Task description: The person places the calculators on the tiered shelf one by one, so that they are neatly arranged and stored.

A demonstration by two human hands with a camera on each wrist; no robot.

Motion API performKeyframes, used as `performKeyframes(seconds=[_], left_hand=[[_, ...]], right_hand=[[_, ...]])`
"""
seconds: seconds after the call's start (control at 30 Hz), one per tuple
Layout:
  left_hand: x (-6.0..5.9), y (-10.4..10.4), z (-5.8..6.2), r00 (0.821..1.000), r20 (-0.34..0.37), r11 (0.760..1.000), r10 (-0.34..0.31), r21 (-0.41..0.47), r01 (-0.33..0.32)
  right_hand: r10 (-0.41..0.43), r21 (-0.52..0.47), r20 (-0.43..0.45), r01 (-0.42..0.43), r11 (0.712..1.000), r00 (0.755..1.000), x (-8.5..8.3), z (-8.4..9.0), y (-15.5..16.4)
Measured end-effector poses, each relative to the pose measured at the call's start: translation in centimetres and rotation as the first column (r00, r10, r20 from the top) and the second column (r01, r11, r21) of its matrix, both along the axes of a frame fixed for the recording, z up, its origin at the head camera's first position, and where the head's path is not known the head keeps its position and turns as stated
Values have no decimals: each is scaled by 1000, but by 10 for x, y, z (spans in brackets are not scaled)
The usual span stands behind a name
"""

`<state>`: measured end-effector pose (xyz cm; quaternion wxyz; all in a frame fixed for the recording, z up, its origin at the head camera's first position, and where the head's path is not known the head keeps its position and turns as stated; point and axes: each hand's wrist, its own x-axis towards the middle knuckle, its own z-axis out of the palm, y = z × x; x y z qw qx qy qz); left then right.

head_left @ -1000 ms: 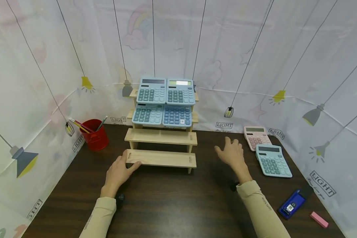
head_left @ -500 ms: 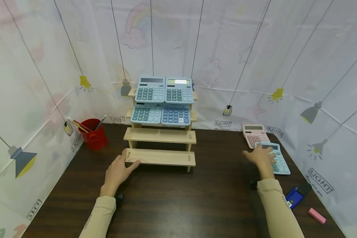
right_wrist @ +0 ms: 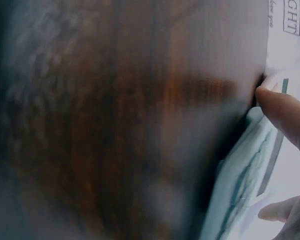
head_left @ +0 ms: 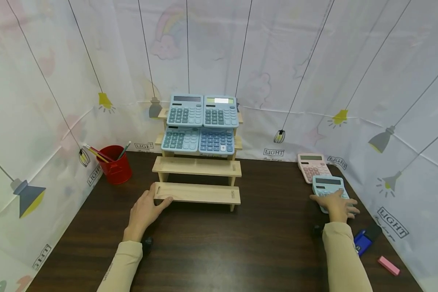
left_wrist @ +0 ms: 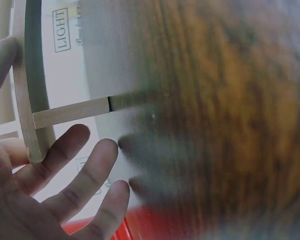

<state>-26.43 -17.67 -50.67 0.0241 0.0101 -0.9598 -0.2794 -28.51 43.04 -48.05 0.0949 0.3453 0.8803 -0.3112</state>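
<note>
red pencil cup (head_left: 114, 164), pink calculator (head_left: 311, 166), pink eraser (head_left: 388, 265), blue stapler (head_left: 365, 239)

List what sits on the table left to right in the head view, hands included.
Red pencil cup → left hand → wooden step rack → pink calculator → right hand on the teal calculator → blue stapler → pink eraser.

Blurred dark wooden table (right_wrist: 90, 125), fingers (right_wrist: 282, 112) gripping teal calculator (right_wrist: 240, 190) edge

Open counter (head_left: 263, 227) between my hands; wooden rack (head_left: 197, 178) blocks far centre, pink calculator (head_left: 312, 167) crowds far right
</note>
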Motion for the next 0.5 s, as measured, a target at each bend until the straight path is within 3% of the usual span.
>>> performKeyframes(seconds=[0.3,0.5], left_hand=[[0,0,0,1000,4,1000,2,2,-2],[-1,-1,0,1000,6,1000,7,2,-7]], right_hand=[[26,4,71,-26,1000,997,-1,-6,6],[38,4,59,-38,999,998,2,-5,3]])
